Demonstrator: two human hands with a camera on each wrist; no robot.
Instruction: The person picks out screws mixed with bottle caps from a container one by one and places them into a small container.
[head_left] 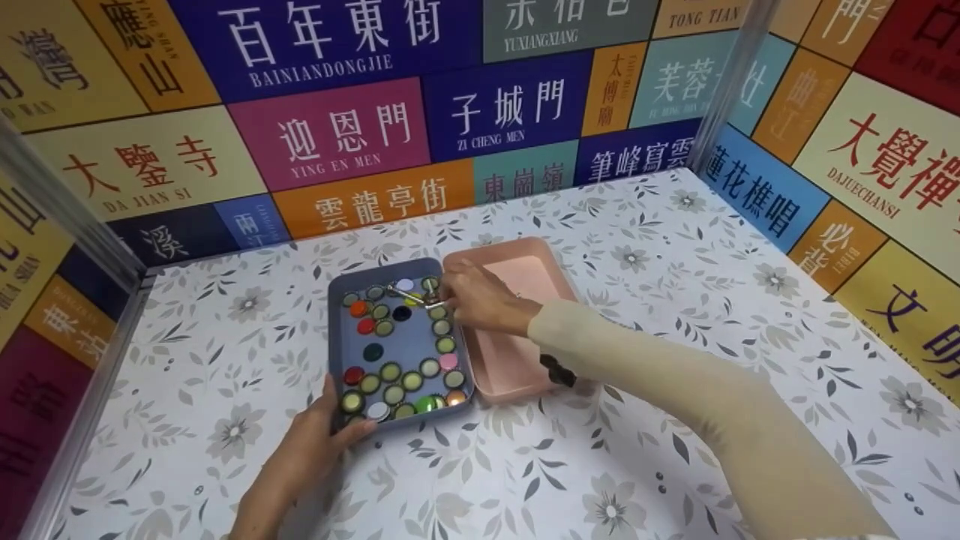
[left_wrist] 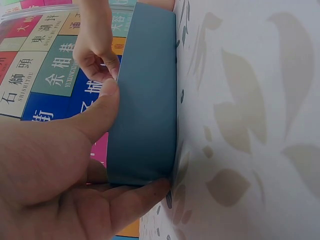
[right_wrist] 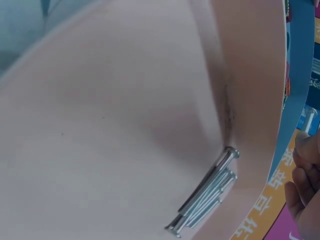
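A blue-grey tray [head_left: 405,341] on the table holds many bottle caps [head_left: 390,371], some red, orange, green, white or pink. My left hand [head_left: 315,427] grips its near left corner; in the left wrist view the thumb [left_wrist: 107,97] is at the rim and the fingers [left_wrist: 145,197] lie along the outer wall. Over the far right of that tray, my right hand [head_left: 480,296] pinches a shiny metal bolt [right_wrist: 309,120] with a flat head. Beside it stands a pink tray [head_left: 517,382], and several similar bolts [right_wrist: 205,195] lie together in its corner.
The two trays stand side by side on a white table [head_left: 675,300] with a floral print. Panels [head_left: 345,135] with coloured blocks and large characters rise behind and at both sides. A small dark object [head_left: 556,370] shows beneath the right sleeve [head_left: 645,360], over the pink tray's edge.
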